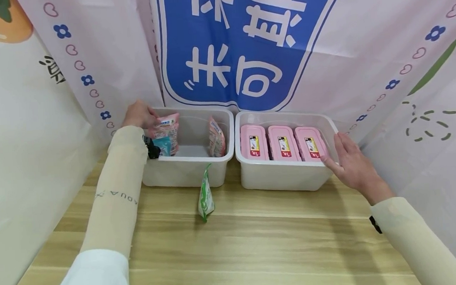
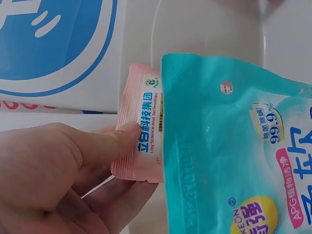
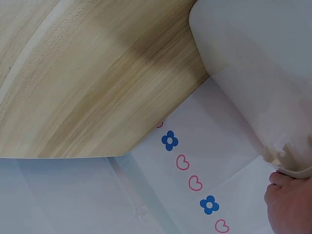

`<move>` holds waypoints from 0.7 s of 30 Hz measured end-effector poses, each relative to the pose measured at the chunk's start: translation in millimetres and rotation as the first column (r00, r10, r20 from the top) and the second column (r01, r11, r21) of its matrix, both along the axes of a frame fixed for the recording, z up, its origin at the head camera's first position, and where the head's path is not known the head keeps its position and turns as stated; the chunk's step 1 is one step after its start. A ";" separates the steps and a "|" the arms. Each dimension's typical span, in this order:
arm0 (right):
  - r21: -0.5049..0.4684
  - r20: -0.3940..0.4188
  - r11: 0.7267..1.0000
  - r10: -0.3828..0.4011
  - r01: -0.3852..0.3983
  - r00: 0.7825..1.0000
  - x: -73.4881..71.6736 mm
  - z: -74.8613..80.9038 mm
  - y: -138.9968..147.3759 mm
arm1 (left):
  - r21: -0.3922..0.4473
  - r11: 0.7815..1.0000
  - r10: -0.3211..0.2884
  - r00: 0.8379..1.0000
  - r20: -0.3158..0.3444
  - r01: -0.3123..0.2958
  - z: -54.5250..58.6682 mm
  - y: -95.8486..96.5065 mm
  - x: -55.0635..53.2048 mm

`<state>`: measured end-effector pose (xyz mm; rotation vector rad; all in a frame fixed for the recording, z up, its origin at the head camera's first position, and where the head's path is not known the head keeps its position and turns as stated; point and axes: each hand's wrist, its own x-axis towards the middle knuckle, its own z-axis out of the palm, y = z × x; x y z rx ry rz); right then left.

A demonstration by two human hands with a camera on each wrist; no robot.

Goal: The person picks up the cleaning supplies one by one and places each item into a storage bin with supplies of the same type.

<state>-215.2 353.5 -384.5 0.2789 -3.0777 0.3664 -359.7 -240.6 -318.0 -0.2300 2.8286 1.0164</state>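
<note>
My left hand reaches over the back left corner of the left white bin. Its thumb and fingers pinch the edge of a pink Liby packet, which stands upright inside. Right in front of that packet is a teal packet, partly covering it in the left wrist view; the sleeve hides some of it from the head view. Another pink packet stands against the bin's right wall. My right hand rests on the right white bin at its right rim, fingers extended, thumb near the front corner.
Three pink lidded boxes sit side by side in the right bin. A green and white packet stands on the wooden table before the left bin. Printed cloth hangs behind and at both sides.
</note>
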 end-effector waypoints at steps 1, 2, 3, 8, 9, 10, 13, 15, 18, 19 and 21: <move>0.001 0.001 1.000 0.001 -0.001 1.000 -0.1 -0.5 -0.3 | -0.007 1.000 0.000 1.000 -0.002 0.000 -1.2 -0.4 0.2; 0.005 0.001 1.000 0.001 -0.001 1.000 -0.1 -0.8 -0.6 | -0.010 1.000 0.003 1.000 -0.004 -0.003 -2.2 -0.6 0.5; 0.005 0.001 1.000 0.002 -0.002 1.000 0.0 -0.9 -0.9 | -0.009 1.000 0.006 1.000 -0.005 -0.007 -2.8 -0.6 0.9; 0.003 -0.009 1.000 0.009 -0.009 1.000 0.0 0.2 -0.2 | -0.005 1.000 0.014 1.000 -0.002 -0.014 -0.8 1.1 2.5; 0.002 -0.010 1.000 0.010 -0.010 1.000 0.0 0.7 0.1 | -0.005 1.000 0.015 1.000 0.001 -0.015 0.3 1.5 2.7; 0.002 -0.011 1.000 0.011 -0.011 1.000 0.1 1.3 0.1 | -0.009 1.000 0.014 1.000 0.004 -0.014 1.3 1.4 2.5; 0.002 -0.007 1.000 0.010 -0.010 1.000 0.2 2.5 0.3 | -0.006 1.000 0.007 1.000 0.012 -0.007 4.2 0.2 2.4; 0.004 -0.004 1.000 0.008 -0.008 1.000 0.3 2.7 0.0 | -0.008 1.000 -0.004 1.000 0.016 0.004 5.4 -1.5 2.2; 0.001 0.001 1.000 0.004 -0.004 1.000 0.2 2.0 -0.6 | -0.014 1.000 -0.015 1.000 0.014 0.015 5.2 -4.6 1.9; 0.001 0.001 1.000 0.003 -0.003 1.000 0.1 1.5 -0.7 | -0.020 1.000 -0.016 1.000 0.013 0.016 4.8 -5.3 1.9; 0.002 0.002 1.000 0.001 -0.001 1.000 0.1 0.4 -0.9 | -0.022 1.000 -0.013 1.000 0.012 0.013 3.5 -7.2 2.3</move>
